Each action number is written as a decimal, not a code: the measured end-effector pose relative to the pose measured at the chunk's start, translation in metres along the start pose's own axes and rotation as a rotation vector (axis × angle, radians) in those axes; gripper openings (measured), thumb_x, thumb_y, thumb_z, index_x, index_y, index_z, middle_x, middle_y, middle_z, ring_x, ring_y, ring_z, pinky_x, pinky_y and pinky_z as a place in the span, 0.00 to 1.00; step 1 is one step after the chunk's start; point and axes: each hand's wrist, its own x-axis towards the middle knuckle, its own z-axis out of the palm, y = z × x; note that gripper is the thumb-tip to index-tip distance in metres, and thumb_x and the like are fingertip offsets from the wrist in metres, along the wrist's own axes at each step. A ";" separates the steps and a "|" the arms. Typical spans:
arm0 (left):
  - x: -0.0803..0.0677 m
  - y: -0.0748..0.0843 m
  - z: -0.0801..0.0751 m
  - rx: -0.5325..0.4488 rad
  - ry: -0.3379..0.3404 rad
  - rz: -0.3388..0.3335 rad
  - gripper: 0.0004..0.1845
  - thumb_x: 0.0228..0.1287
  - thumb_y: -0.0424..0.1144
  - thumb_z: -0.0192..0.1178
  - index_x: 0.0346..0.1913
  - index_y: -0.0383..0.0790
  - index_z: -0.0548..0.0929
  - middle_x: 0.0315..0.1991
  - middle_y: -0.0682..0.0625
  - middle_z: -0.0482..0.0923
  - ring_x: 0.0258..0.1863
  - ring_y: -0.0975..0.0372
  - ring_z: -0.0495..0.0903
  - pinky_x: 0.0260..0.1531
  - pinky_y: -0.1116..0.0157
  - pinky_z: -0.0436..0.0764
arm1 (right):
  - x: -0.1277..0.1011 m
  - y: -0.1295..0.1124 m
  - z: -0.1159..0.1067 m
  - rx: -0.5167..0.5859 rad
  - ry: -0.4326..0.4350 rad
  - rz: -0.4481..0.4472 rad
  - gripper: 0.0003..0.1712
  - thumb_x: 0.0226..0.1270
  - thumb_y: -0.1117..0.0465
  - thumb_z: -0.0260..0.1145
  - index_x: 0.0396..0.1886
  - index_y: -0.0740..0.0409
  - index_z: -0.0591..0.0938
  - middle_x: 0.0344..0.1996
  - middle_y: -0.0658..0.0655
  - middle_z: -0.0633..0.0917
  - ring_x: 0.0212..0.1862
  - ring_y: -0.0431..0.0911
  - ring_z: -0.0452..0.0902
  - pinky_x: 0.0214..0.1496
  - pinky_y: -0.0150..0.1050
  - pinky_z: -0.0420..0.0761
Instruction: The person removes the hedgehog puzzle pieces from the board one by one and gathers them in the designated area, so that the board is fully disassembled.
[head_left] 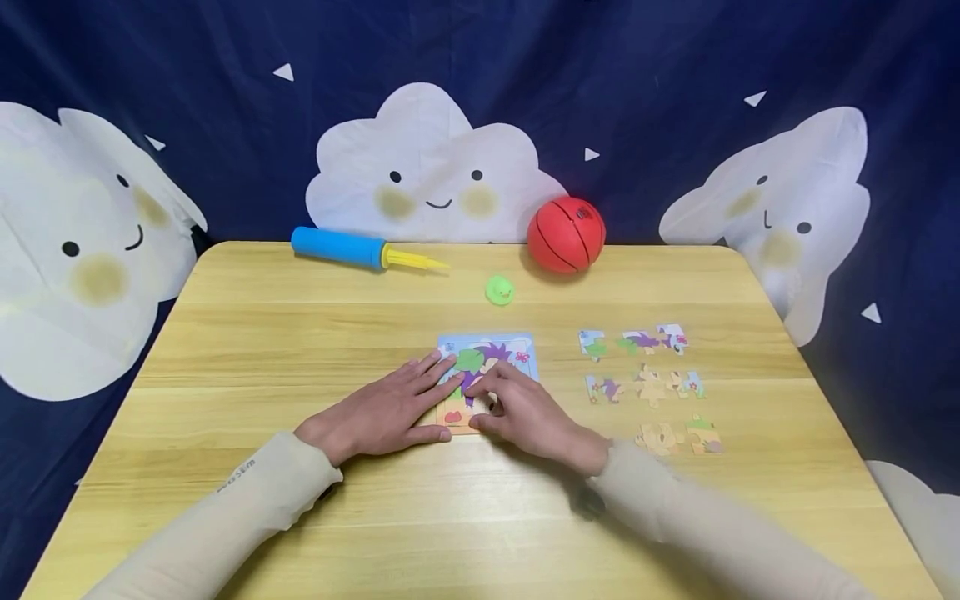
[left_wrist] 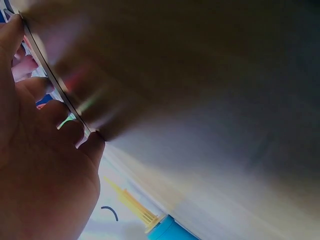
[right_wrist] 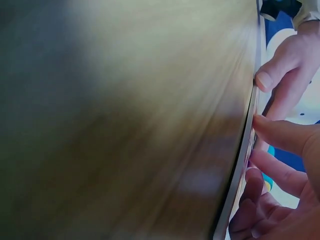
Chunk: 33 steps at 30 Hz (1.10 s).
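A small square jigsaw board point(head_left: 486, 337) with a blue rim and a purple, green and cream picture lies on the table. My left hand point(head_left: 386, 410) is spread flat beside it, fingertips resting over its left side. The right hand point(head_left: 528, 417) is bent over the lower middle, its thumb and forefinger pinching a puzzle piece point(head_left: 482, 407) at the board's surface. Those fingers partly cover the piece. From the right wrist view, the thumb point(right_wrist: 280, 132) and forefinger touch the board some way apart. In the left wrist view, the left fingers point(left_wrist: 52, 112) reach along the board's edge.
Loose jigsaw pieces point(head_left: 654, 386) lie in rows to the right of the board. Behind it are a green toy duck point(head_left: 499, 291), a red ball point(head_left: 566, 235) and a blue hand pump point(head_left: 337, 247) with a yellow nozzle. A dark blue cloud-patterned curtain point(head_left: 622, 75) hangs behind the table.
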 end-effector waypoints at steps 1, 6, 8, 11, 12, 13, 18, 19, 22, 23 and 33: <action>0.000 0.000 0.000 0.001 0.000 0.000 0.45 0.82 0.67 0.54 0.90 0.49 0.54 0.91 0.47 0.43 0.91 0.47 0.41 0.89 0.45 0.50 | 0.000 0.000 0.001 0.005 0.003 -0.001 0.20 0.70 0.57 0.81 0.59 0.55 0.89 0.46 0.51 0.80 0.40 0.42 0.76 0.45 0.34 0.77; 0.000 0.000 0.000 -0.001 -0.002 0.002 0.45 0.82 0.67 0.54 0.90 0.49 0.54 0.91 0.47 0.44 0.91 0.48 0.41 0.89 0.45 0.51 | 0.000 -0.001 0.003 0.058 0.010 0.001 0.15 0.69 0.61 0.81 0.52 0.54 0.88 0.43 0.51 0.81 0.40 0.43 0.76 0.43 0.34 0.77; 0.000 0.000 0.000 -0.004 -0.002 0.004 0.45 0.82 0.66 0.54 0.89 0.49 0.54 0.91 0.47 0.43 0.91 0.48 0.41 0.89 0.45 0.50 | 0.001 -0.001 0.003 0.083 0.011 0.001 0.13 0.69 0.63 0.80 0.49 0.54 0.87 0.42 0.51 0.81 0.40 0.44 0.76 0.43 0.34 0.77; -0.001 0.000 0.001 -0.006 0.002 0.008 0.45 0.82 0.66 0.54 0.89 0.48 0.54 0.91 0.48 0.43 0.91 0.48 0.41 0.89 0.45 0.50 | 0.001 -0.002 0.004 0.091 0.016 0.009 0.13 0.69 0.63 0.79 0.50 0.55 0.87 0.42 0.51 0.81 0.41 0.44 0.76 0.44 0.34 0.77; -0.001 -0.001 0.001 -0.005 0.004 0.009 0.45 0.82 0.66 0.54 0.89 0.48 0.54 0.91 0.48 0.43 0.91 0.48 0.41 0.89 0.45 0.50 | 0.001 -0.003 0.005 0.081 0.021 0.015 0.14 0.69 0.61 0.80 0.52 0.55 0.87 0.42 0.51 0.81 0.41 0.43 0.75 0.44 0.35 0.76; -0.001 -0.001 0.001 -0.004 0.004 0.011 0.45 0.82 0.66 0.54 0.89 0.48 0.54 0.91 0.48 0.43 0.91 0.48 0.41 0.89 0.45 0.50 | 0.000 -0.003 0.005 0.067 0.024 0.022 0.16 0.69 0.60 0.80 0.54 0.56 0.87 0.43 0.51 0.80 0.41 0.43 0.75 0.44 0.35 0.76; -0.002 -0.003 0.002 0.001 0.012 -0.010 0.49 0.81 0.68 0.55 0.90 0.46 0.51 0.92 0.48 0.41 0.91 0.49 0.41 0.88 0.45 0.54 | 0.000 -0.005 0.007 0.032 0.018 0.040 0.20 0.69 0.56 0.82 0.56 0.56 0.88 0.43 0.50 0.78 0.41 0.42 0.73 0.45 0.35 0.76; -0.002 -0.004 0.003 0.000 0.014 -0.015 0.50 0.80 0.69 0.55 0.90 0.45 0.51 0.92 0.47 0.41 0.91 0.49 0.42 0.88 0.44 0.54 | 0.000 -0.005 0.007 0.038 0.014 0.040 0.20 0.69 0.57 0.82 0.56 0.56 0.88 0.43 0.51 0.79 0.41 0.42 0.73 0.45 0.36 0.77; -0.002 -0.004 0.003 0.004 0.002 -0.033 0.51 0.79 0.71 0.55 0.90 0.46 0.49 0.92 0.49 0.40 0.91 0.51 0.41 0.88 0.46 0.53 | 0.001 -0.005 0.007 0.088 0.011 0.031 0.18 0.69 0.59 0.81 0.55 0.55 0.85 0.44 0.50 0.80 0.42 0.42 0.74 0.46 0.36 0.77; -0.001 -0.004 0.003 0.005 0.001 -0.030 0.51 0.79 0.71 0.55 0.90 0.46 0.50 0.92 0.49 0.40 0.91 0.51 0.41 0.88 0.46 0.53 | 0.002 -0.004 0.007 0.115 0.014 0.028 0.16 0.70 0.61 0.79 0.54 0.54 0.84 0.43 0.50 0.81 0.42 0.42 0.75 0.46 0.35 0.78; 0.001 -0.003 0.001 0.010 0.004 -0.019 0.52 0.79 0.71 0.55 0.90 0.44 0.51 0.92 0.48 0.42 0.91 0.50 0.42 0.88 0.46 0.53 | -0.006 0.008 -0.015 0.341 0.042 0.031 0.07 0.77 0.67 0.71 0.48 0.53 0.85 0.33 0.49 0.85 0.35 0.41 0.78 0.39 0.32 0.80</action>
